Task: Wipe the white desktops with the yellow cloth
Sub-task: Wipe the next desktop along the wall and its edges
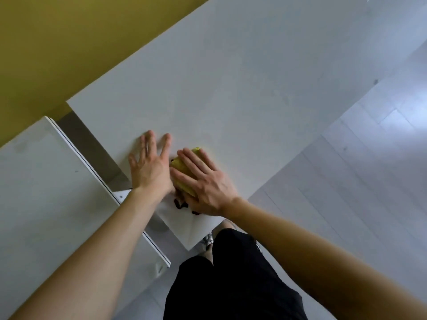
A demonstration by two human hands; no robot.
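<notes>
I am looking down on a large, plain white rectangular counter point(231, 88), and I place everything from it. The bunched yellow wiping cloth point(183, 168) lies on the counter's top, close to its near corner and a little in from its left edge.

The right hand point(208, 184) lies flat on top of the cloth with straight fingers, palm down. It presses the cloth to the counter rather than curling round it. Only the cloth's far tip and its left flank show past the fingers.

The left hand point(150, 167) is also on the counter, flat, with its fingers spread wide and holding nothing. It sits between the cloth and the counter's left edge, and its thumb side is touching or nearly touching the cloth; I cannot tell which.

Some dark reddish-black marks point(182, 205) show at the cloth's near edge, towards the counter's corner. I cannot make out what they are.

Off the counter's left edge, across a narrow gap, stands a second white counter point(34, 181). An olive-yellow wall point(57, 42) runs behind the counter's far-left side. Pale grey plank floor point(346, 181) spreads to its right. Below the near corner I see the person's black shorts point(231, 273).
</notes>
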